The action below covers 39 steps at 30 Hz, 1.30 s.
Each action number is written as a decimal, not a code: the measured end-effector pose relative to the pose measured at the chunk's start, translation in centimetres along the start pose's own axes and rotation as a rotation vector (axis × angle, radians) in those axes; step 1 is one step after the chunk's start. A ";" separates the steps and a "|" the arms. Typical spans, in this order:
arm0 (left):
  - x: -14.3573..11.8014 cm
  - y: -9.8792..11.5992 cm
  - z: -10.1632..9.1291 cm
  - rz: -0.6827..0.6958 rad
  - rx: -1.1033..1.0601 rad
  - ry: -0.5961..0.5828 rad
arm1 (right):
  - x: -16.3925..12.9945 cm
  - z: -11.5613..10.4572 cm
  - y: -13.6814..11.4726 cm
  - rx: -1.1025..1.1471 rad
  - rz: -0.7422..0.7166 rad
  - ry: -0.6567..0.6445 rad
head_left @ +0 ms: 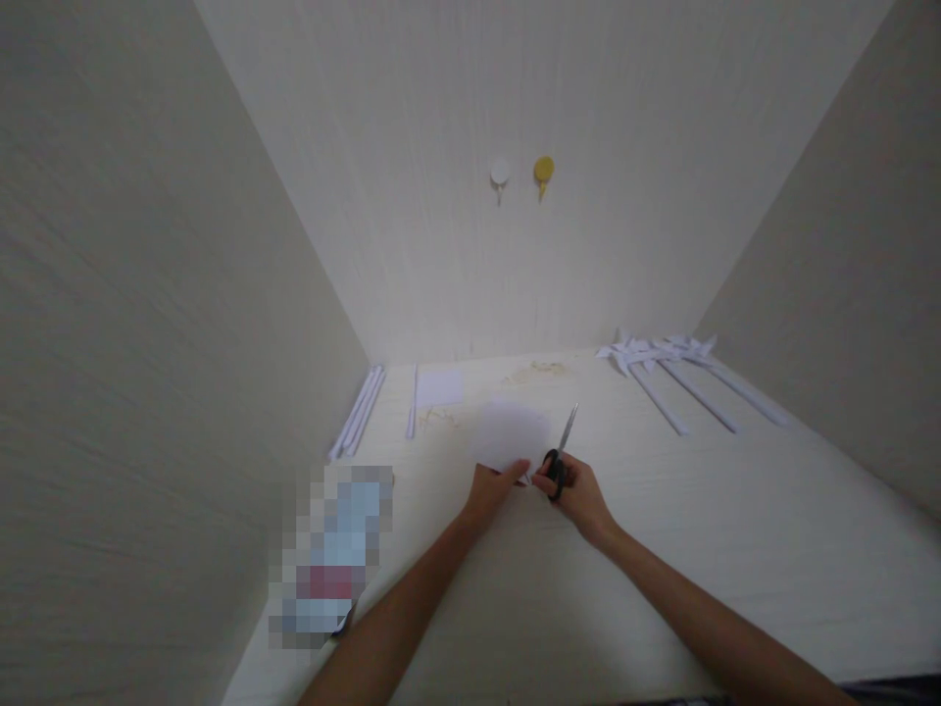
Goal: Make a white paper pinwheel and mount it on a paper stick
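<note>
Near the middle of the table, my left hand (pixel 496 493) pinches the near edge of a white sheet of paper (pixel 513 428) between thumb and fingers. Black-handled scissors (pixel 566 431) are in my right hand (pixel 582 498), their metal blades pointing up and away from me. My right thumb and fingertips are close to the paper's near right corner; whether they touch it I cannot tell. The fingers of my left hand under the sheet are hidden.
Paper pinwheels on rolled sticks (pixel 662 378) lie at the back right. Rolled paper sticks (pixel 360 412), a thin paper stick (pixel 412 402) and a square sheet (pixel 441 386) lie back left, near thin tan strands (pixel 439 419). A pixelated object (pixel 338 559) is front left. Walls enclose three sides.
</note>
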<state>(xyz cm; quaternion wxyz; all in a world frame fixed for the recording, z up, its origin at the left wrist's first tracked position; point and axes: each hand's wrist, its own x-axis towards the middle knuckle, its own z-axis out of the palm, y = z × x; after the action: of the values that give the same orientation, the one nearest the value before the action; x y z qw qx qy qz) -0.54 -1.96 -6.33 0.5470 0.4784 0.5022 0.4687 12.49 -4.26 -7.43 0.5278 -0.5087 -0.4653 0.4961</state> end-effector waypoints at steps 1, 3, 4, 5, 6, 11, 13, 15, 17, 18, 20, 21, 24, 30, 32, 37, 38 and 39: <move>0.0 0.0 -0.1 0.006 0.011 0.000 | 0.0 0.0 0.0 -0.003 -0.008 -0.007; 0.1 0.0 -0.2 0.035 0.011 0.009 | 0.0 0.0 0.0 -0.012 -0.019 -0.017; 0.1 -0.1 -0.3 0.054 0.005 0.016 | 0.0 0.0 0.0 -0.018 -0.019 -0.020; 0.1 -0.1 -0.3 0.071 0.000 0.024 | 0.0 0.0 -0.1 -0.024 -0.015 -0.021; 0.2 0.0 -0.3 0.079 -0.004 0.035 | 0.0 0.0 -0.2 -0.027 -0.010 -0.019; 0.0 0.2 -0.2 0.018 0.012 0.087 | -0.1 -0.1 -0.3 -0.004 -0.001 -0.014; 0.0 0.3 -0.2 0.010 0.005 0.097 | -0.1 -0.2 -0.2 0.002 0.005 -0.013; 0.0 0.3 -0.2 0.001 -0.006 0.107 | -0.1 -0.3 0.0 0.005 0.016 -0.010; 0.0 0.3 -0.2 -0.019 -0.014 0.110 | -0.1 -0.3 0.1 0.021 0.012 -0.022; 0.1 0.3 -0.2 -0.024 -0.018 0.110 | -0.1 -0.3 0.1 0.031 0.004 -0.036; 0.1 0.2 -0.2 -0.014 -0.030 0.112 | -0.1 -0.3 -0.1 0.042 -0.009 -0.075; 0.2 0.2 -0.2 -0.001 -0.036 0.115 | -0.1 -0.3 -0.1 0.041 -0.007 -0.088; 0.2 0.2 -0.2 0.036 -0.042 0.111 | -0.1 -0.2 -0.3 0.030 0.008 -0.085; 0.2 0.2 -0.2 0.029 -0.047 0.079 | 0.0 -0.1 -0.2 0.022 0.004 -0.058; 0.2 0.1 -0.2 0.059 -0.044 0.074 | 0.0 -0.2 -0.2 0.028 0.001 -0.053; 0.1 0.0 -0.1 0.030 -0.003 0.044 | 0.1 -0.2 0.1 0.037 0.005 -0.038; 0.0 0.0 -0.1 0.012 0.002 0.034 | 0.1 -0.3 0.1 0.041 0.006 -0.039; 0.0 0.0 0.0 0.001 0.005 0.025 | 0.2 -0.3 0.2 0.046 0.005 -0.042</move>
<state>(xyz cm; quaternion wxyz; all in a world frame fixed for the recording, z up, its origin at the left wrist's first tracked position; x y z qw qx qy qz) -0.57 -1.94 -6.39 0.5392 0.4739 0.5102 0.4736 12.76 -4.13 -7.65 0.5280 -0.4871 -0.4636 0.5187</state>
